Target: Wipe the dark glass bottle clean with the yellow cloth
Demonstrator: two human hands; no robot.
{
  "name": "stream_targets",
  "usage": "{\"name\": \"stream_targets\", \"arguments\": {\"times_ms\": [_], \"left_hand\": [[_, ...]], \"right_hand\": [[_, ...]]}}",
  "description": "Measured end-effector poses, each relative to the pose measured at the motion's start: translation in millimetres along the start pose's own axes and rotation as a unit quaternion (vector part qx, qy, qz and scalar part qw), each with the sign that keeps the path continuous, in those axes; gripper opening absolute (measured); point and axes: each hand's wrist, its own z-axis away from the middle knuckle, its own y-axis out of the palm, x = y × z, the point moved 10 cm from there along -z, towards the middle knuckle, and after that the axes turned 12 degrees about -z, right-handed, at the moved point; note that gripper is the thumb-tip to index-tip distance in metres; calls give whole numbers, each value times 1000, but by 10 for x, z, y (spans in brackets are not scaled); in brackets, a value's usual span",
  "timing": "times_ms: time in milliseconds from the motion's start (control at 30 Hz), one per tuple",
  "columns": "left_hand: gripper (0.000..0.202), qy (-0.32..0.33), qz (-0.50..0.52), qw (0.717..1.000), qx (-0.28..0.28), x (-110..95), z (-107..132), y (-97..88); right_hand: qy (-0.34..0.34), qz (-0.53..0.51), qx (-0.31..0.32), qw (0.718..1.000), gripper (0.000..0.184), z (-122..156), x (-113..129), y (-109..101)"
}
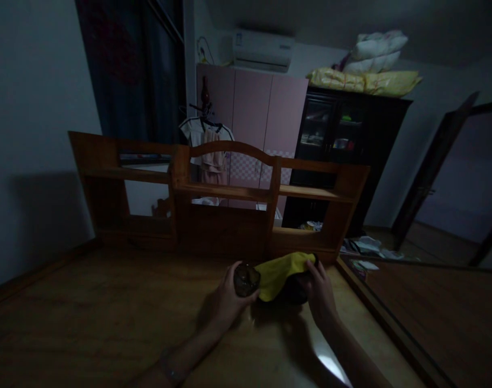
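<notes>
My left hand (228,296) is closed around a dark, see-through round object (247,279) that looks like a glass cup or jar; its exact kind is hard to make out in the dim light. Fingers of my right hand (319,291) pinch the upper right corner of a yellow cloth (278,274) with a dark edge and dark underside. The cloth spreads leftward until it meets the round object. Both hands are above the wooden tabletop (157,318), and the dark part under the cloth is in shadow.
A wooden shelf unit (225,191) stands along the far edge. Behind it are a pink wardrobe (251,108), hanging clothes (213,145) and a black cabinet (351,129). Plastic-wrapped items (369,246) lie at the right, beyond the raised wooden edge (375,302).
</notes>
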Motion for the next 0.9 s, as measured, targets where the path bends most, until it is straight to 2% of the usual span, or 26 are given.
{"name": "stream_targets", "arguments": {"times_ms": [100,167,233,267,333,400,433,533,667,733,800,900], "left_hand": [[80,-3,36,999,4,47,-16,73],[80,6,48,999,11,25,-16,88],[81,33,41,998,33,-54,5,97],[84,54,27,997,47,-111,28,99],[93,105,-21,991,75,-245,99,113],[96,161,-70,978,110,-386,199,162],[95,186,-84,971,122,-449,246,182],[96,230,-94,958,146,-569,341,230],[105,247,-133,949,141,-549,374,285],[106,253,-165,948,104,-517,381,270],[108,271,-191,942,42,-533,406,207],[108,296,-202,933,-37,-596,451,93]], "right_hand": [[12,-23,15,1000,40,-98,62,-47],[54,-47,58,996,37,-57,74,87],[118,-70,154,978,32,109,48,391],[125,-66,207,968,30,220,71,556],[109,-33,300,947,30,451,118,846],[88,-5,350,933,44,626,114,1023],[77,10,354,932,44,671,96,1061],[52,14,332,942,27,691,43,1061],[52,-13,342,938,47,687,18,1052],[61,4,360,931,50,697,2,1060],[69,28,366,928,46,690,-32,1051],[68,41,346,935,42,623,-114,994]]}}
